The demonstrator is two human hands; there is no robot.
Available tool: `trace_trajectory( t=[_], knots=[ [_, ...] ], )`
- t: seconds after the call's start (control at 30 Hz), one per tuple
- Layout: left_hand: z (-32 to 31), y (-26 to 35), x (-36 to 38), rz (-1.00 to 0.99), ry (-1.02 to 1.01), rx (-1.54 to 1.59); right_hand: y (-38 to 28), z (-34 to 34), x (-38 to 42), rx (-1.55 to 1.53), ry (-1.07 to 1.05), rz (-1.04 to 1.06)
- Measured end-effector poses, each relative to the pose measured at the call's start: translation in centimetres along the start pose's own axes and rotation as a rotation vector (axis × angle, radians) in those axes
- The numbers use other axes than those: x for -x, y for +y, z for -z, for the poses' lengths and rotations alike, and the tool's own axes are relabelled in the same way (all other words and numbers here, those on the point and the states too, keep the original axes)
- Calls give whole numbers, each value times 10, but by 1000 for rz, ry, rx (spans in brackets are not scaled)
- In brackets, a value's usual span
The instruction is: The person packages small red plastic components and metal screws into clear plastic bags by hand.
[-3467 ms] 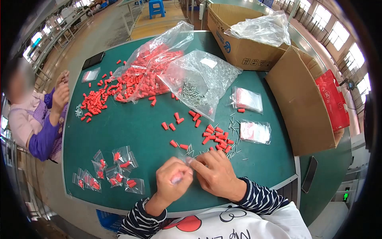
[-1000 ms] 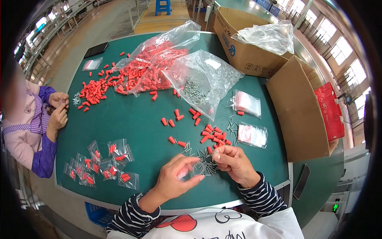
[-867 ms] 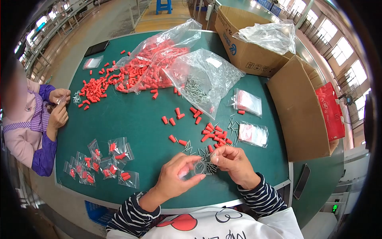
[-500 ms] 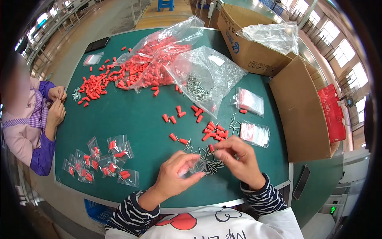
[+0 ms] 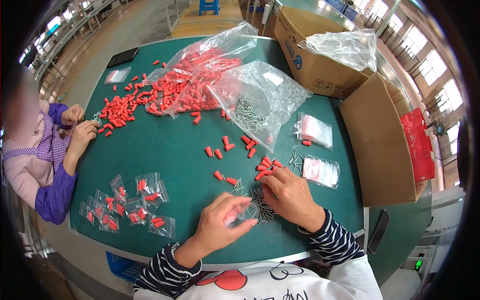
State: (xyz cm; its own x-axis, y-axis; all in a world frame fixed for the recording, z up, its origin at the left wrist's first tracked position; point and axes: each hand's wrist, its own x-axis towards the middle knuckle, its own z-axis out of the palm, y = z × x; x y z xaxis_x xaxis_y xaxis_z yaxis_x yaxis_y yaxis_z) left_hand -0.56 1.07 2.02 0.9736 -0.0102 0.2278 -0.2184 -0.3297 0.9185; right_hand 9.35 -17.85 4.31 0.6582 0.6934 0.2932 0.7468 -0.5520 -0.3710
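My left hand (image 5: 217,222) is curled round a small clear plastic bag (image 5: 244,214), its thumb and fingers pinching the bag's mouth. Beside it, my right hand (image 5: 292,197) bends down over loose metal screws (image 5: 267,212), fingers closed and their tips mostly hidden. What they hold, if anything, I cannot make out. Just above that hand lies a cluster of red cone-shaped caps (image 5: 265,162). A few single caps (image 5: 218,175) are scattered further left. Small filled bags (image 5: 157,221), each with red pieces inside, lie in a group at the table's left front.
A large bag of red caps (image 5: 192,82) and a bag of screws (image 5: 250,112) lie at the back. Packs of flat bags (image 5: 320,170) sit right, near cardboard boxes (image 5: 375,140). At left, a co-worker's hand (image 5: 82,137) reaches toward a small screw pile.
My right hand has moved slightly up and left over the screws; the red cap at its fingertips no longer shows. My left hand stays put. The co-worker's near hand has moved toward the left screw pile.
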Motion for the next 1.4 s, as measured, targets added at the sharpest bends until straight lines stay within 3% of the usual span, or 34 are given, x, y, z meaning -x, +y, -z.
trace_trajectory(
  t=[0.2, 0.5, 0.6, 0.7, 0.83, 0.97, 1.17, 1.27, 1.4],
  knots=[
    [-1, -1, 0, -8, 18, 16, 16, -10, -18, 82, -85, 160],
    [0, -3, 0, 33, 32, 25, 9, -8, -28, 252, -269, 214],
    [0, -2, -1, 35, 45, 30, 19, -9, -30, 87, -130, 229],
    [1, -2, -2, 49, 68, 37, 2, 11, -28, -493, -59, 72],
    [-2, -7, -1, 39, 88, 74, -19, 22, -19, -746, -67, 113],
    [-2, -6, -1, 41, 89, 39, -22, 22, -12, -494, -22, 161],
    [-3, -5, 0, -31, 94, -106, -26, 37, -5, -455, -131, 69],
    [-4, -5, 0, -87, 96, -147, -30, 35, -5, -320, -166, 178],
    [-5, -5, -1, -131, 123, -168, -36, 37, -6, -356, -95, 140]
  ],
)
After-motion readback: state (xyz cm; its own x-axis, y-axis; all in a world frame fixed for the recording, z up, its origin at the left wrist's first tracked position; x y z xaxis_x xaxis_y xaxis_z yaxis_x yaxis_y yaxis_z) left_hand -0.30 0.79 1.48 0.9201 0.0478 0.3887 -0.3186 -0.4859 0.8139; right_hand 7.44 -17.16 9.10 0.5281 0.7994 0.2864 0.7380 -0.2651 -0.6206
